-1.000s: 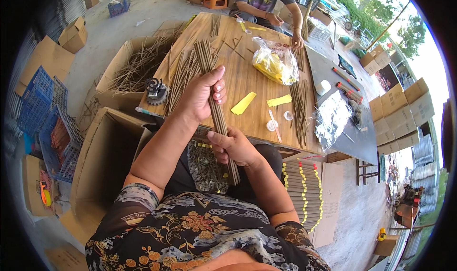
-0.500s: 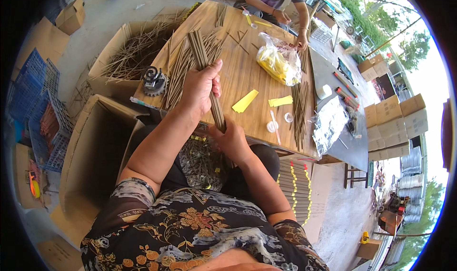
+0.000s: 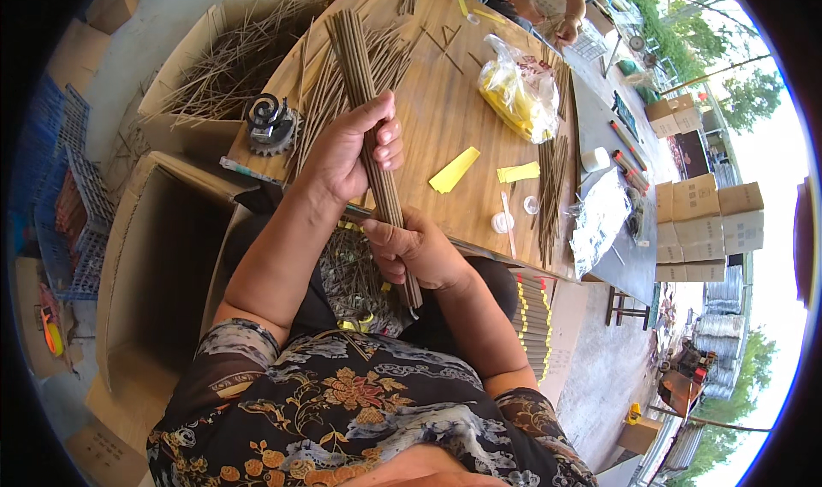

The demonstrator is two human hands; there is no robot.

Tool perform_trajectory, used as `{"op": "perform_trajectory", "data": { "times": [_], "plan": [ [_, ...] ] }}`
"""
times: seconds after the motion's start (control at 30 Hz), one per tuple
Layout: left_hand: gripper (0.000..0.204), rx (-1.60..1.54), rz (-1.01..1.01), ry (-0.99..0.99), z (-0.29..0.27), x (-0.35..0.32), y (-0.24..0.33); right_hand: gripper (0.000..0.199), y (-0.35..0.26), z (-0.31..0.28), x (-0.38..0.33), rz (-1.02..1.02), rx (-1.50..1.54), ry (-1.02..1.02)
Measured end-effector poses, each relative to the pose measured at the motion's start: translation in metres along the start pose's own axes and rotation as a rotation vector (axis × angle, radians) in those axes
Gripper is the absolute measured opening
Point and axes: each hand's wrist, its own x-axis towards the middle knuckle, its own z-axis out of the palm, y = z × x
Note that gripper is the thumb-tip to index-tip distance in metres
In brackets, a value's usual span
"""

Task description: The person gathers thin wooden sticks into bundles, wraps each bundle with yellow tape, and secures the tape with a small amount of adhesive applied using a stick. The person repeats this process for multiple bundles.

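Observation:
A bundle of thin brown sticks (image 3: 353,55) slants in front of me, its upper end over the wooden table (image 3: 419,115) and its lower end over my lap. My left hand (image 3: 355,149) is wrapped round the middle of the bundle. Lower down, my right hand (image 3: 419,247) grips it too, thumb across the front, and the stick ends poke out below. Behind the bundle, many loose sticks (image 3: 321,102) lie on the table. Right of my hands are a fan of yellow paper strips (image 3: 454,170), a smaller stack of yellow strips (image 3: 519,173) and a small white roll (image 3: 503,222).
A plastic bag of yellow strips (image 3: 518,102) lies further back. A black metal coil stand (image 3: 272,126) sits at the table's left edge. Cardboard boxes stand at left, one full of sticks (image 3: 231,68). Across the table, a co-worker's hands (image 3: 548,20) are busy. Banded bundles (image 3: 533,320) lie lower right.
The bundle has slid down through my right hand, so its lower end now sticks out below. Both hands still hold it. My view has shifted slightly.

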Motion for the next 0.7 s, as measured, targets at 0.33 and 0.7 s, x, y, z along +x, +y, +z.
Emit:
{"op": "perform_trajectory", "data": {
  "times": [0.33, 0.7],
  "plan": [
    [0.032, -0.031, 0.461, 0.236, -0.057, -0.022, 0.094, 0.037, -0.014, -0.023, 0.012, 0.124, -0.320, -0.208],
    [0.029, -0.108, 0.390, 0.209, -0.060, -0.017, 0.090, 0.020, 0.008, -0.098, 0.149, -0.196, -1.017, 0.677]
  ]
}}
